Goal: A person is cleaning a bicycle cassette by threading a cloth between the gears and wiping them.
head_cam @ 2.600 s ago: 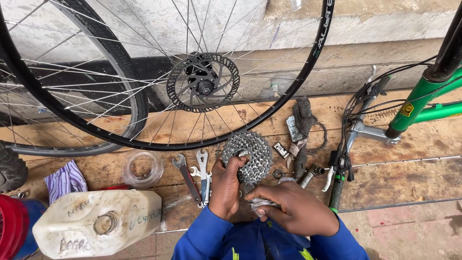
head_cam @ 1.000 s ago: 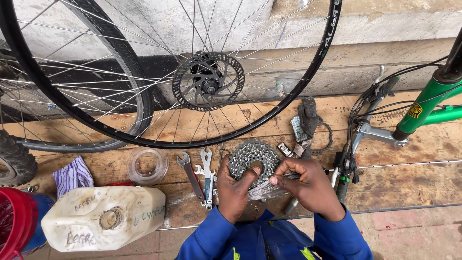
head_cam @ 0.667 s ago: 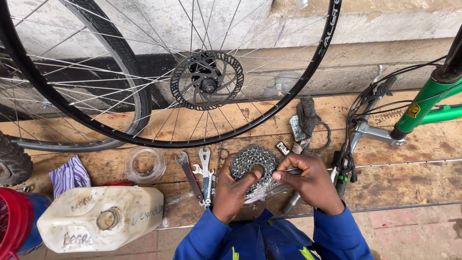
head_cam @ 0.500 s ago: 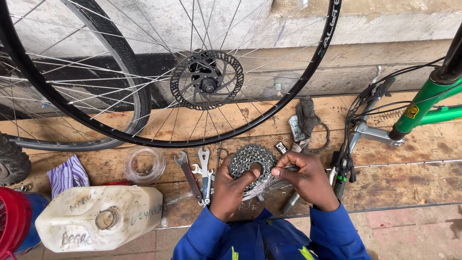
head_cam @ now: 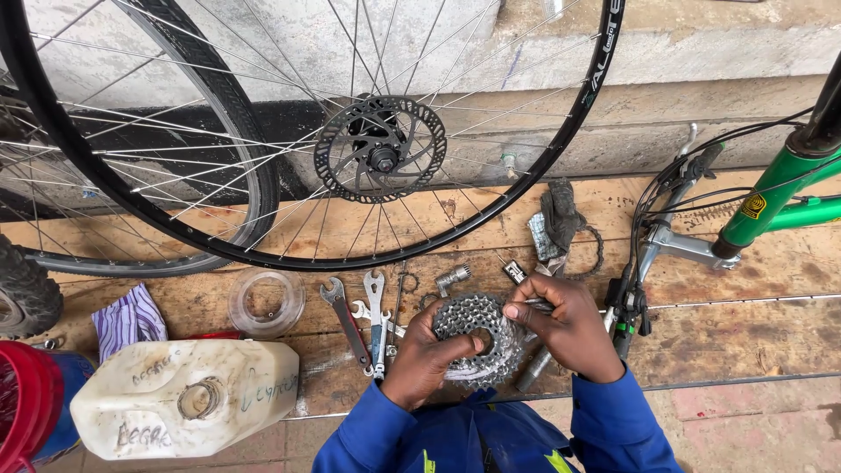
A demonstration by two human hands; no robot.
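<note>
1. Left hand [head_cam: 419, 361]: fingers curled around the near-left edge of the sprocket cassette [head_cam: 477, 337], thumb across its face beside the centre hole. That grip keeps the stack of cogs steady and tilted up toward the head camera.
2. Right hand [head_cam: 568, 331]: fingertips pinched at the cassette's right rim, apparently on something small and thin (too small to tell what). Grip is closed, not slack.
3. The cassette sits between both hands, just above the near edge of the wooden board [head_cam: 771, 324], centre of the scene. Whether it rests on the wood cannot be told.
4. Just left of the left hand: flat wrenches [head_cam: 368, 320] laid side by side, handles pointing near, within easy reach.
5. Further left: a clear plastic ring [head_cam: 265, 302], a striped cloth [head_cam: 128, 320], a dirty white jerrycan [head_cam: 184, 398] lying on its side, and a red tub [head_cam: 26, 420] at the edge.
6. Far side: spoked wheel [head_cam: 561, 149] with disc rotor [head_cam: 379, 149], leaning against the concrete wall (upright, out of the way).
7. Right: green bike frame [head_cam: 775, 197] with cables trailing down to the board.
</note>
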